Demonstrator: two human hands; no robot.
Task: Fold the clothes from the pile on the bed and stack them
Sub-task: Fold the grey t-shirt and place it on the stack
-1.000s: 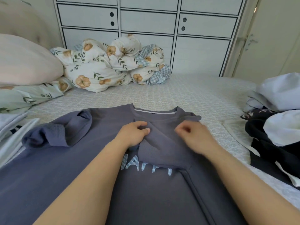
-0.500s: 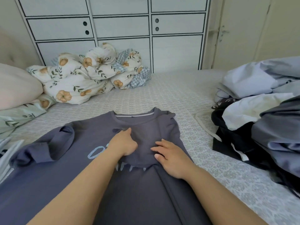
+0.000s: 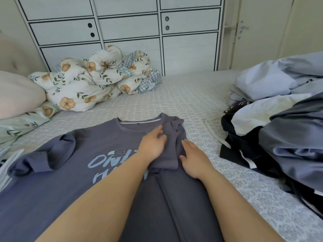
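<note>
A grey-blue sweatshirt (image 3: pixel 73 173) with pale blue lettering lies face up on the bed, collar away from me. Its right side and sleeve are folded inward over the chest. My left hand (image 3: pixel 152 145) rests flat on that folded sleeve, fingers spread near the collar. My right hand (image 3: pixel 194 160) lies flat along the folded right edge, fingers apart. The other sleeve (image 3: pixel 43 158) sits bunched at the left. A pile of unfolded clothes (image 3: pixel 279 130), black, white and grey-blue, lies at the right.
A floral duvet (image 3: pixel 90 84) is heaped at the far side, with pillows (image 3: pixel 17 95) at the left. White cabinets (image 3: pixel 131 32) stand behind the bed. A patterned sheet (image 3: pixel 183 96) covers the mattress. Folded light cloth (image 3: pixel 7 159) shows at the left edge.
Both hands went from pinching the folded sleeve to lying flat on it. The left hand slid toward the collar, the right to the folded edge. The view turned right, showing more of the pile.
</note>
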